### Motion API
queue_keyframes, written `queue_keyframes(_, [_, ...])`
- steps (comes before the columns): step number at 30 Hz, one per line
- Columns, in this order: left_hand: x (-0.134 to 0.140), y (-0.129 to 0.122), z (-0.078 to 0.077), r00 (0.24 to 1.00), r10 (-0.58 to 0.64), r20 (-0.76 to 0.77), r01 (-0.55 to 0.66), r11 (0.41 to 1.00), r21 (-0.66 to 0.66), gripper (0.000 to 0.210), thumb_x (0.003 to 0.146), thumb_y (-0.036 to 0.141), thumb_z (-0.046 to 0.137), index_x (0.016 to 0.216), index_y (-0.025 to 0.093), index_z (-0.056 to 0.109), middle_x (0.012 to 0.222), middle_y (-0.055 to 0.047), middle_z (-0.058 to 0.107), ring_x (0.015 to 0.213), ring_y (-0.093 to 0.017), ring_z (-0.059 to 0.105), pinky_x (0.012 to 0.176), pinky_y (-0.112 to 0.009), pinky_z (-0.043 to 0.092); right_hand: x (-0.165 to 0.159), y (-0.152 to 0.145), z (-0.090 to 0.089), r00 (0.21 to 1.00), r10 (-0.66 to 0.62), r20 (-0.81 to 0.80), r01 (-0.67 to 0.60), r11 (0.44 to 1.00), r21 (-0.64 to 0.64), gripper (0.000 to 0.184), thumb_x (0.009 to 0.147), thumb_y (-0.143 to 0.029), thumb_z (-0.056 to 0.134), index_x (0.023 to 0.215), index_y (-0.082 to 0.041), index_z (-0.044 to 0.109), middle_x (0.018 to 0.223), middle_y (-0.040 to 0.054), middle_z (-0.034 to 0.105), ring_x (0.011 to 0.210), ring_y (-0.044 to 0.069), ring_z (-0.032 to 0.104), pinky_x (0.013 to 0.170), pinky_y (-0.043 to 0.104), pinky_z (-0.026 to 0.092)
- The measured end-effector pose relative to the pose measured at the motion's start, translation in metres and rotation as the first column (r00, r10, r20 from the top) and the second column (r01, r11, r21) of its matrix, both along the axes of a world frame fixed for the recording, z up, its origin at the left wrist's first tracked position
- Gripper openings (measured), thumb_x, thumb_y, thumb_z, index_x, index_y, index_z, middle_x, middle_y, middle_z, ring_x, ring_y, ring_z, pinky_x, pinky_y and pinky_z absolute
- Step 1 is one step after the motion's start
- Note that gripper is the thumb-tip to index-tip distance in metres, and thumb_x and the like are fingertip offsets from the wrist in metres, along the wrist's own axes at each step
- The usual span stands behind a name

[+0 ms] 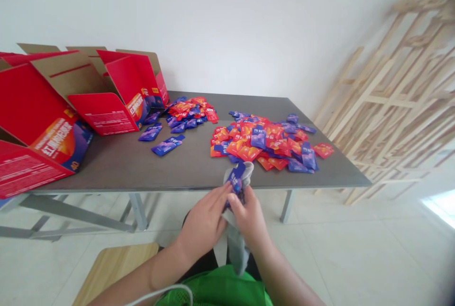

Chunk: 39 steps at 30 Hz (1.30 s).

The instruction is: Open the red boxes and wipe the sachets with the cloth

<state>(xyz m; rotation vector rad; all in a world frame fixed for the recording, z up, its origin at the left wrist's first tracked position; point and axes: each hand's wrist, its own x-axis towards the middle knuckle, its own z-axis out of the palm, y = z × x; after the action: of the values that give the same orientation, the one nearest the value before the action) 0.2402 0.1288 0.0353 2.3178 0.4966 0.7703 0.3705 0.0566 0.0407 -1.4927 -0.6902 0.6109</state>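
Observation:
At the front edge of the table, my left hand (pixel 206 216) and my right hand (pixel 251 223) are close together, fingers closed around purple sachets (pixel 236 178). How many sachets are in the grip I cannot tell, as my fingers cover their lower part. A soft grey cloth piece (pixel 237 249), sock-like in shape, hangs down between my wrists. Pale grey material (pixel 248 171) also shows behind the sachets. Just beyond my hands lies a large heap of orange-red and purple sachets (pixel 263 140).
Open red cartons (pixel 103 114) stand on the left of the dark table (pixel 185 168). A smaller sachet pile (pixel 192 111) lies beside them, with loose purple sachets (pixel 168 145) in front. Wooden frames (pixel 391 88) lean at right. A wooden stool (pixel 113 268) is at lower left.

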Motion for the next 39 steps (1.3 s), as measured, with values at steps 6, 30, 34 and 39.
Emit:
queue_keyframes(6, [-0.006, 0.003, -0.008, 0.994, 0.089, 0.07, -0.081, 0.991, -0.106, 0.044, 0.092, 0.029, 0.055, 0.135, 0.019, 0.051, 0.141, -0.016, 0.054, 0.129, -0.028, 0.051, 0.107, -0.046, 0.042, 0.007, 0.0, 0.004, 0.934, -0.088, -0.345, 0.114, 0.992, 0.057, 0.036, 0.082, -0.054, 0.061, 0.089, -0.019, 0.066, 0.077, 0.0011, 0.071, 0.067, 0.017, 0.064, 0.064, 0.027, 0.049])
queue_keyframes(30, [-0.002, -0.006, -0.009, 0.988, -0.144, 0.057, 0.138, 0.656, -0.742, 0.026, 0.09, 0.035, 0.058, 0.106, 0.022, 0.074, 0.099, -0.006, 0.072, 0.092, -0.024, 0.061, 0.091, -0.034, 0.046, 0.038, 0.001, -0.028, 0.81, -0.082, 0.581, 0.087, 0.996, 0.019, 0.03, 0.092, -0.042, 0.056, 0.101, -0.02, 0.075, 0.111, 0.0102, 0.074, 0.101, 0.025, 0.069, 0.085, 0.034, 0.053])
queue_keyframes(34, [0.003, -0.001, -0.02, 0.988, -0.028, 0.15, 0.148, 0.404, -0.903, 0.032, 0.089, 0.04, 0.059, 0.112, 0.021, 0.07, 0.1, -0.008, 0.073, 0.092, -0.025, 0.065, 0.084, -0.036, 0.05, 0.075, -0.003, -0.042, 0.887, -0.319, 0.333, 0.375, 0.92, -0.119, 0.05, 0.089, -0.057, 0.051, 0.09, -0.013, 0.074, 0.081, 0.0107, 0.074, 0.078, 0.026, 0.067, 0.068, 0.032, 0.048])
queue_keyframes(39, [0.054, 0.035, -0.005, 0.965, 0.073, 0.252, 0.203, 0.4, -0.894, 0.028, 0.084, 0.036, 0.064, 0.105, 0.017, 0.068, 0.098, -0.007, 0.074, 0.094, -0.024, 0.067, 0.089, -0.038, 0.051, 0.082, -0.013, -0.05, 0.917, -0.381, 0.118, 0.388, 0.92, -0.052, 0.056, 0.087, -0.063, 0.049, 0.088, -0.013, 0.073, 0.08, 0.008, 0.073, 0.077, 0.024, 0.063, 0.067, 0.03, 0.046])
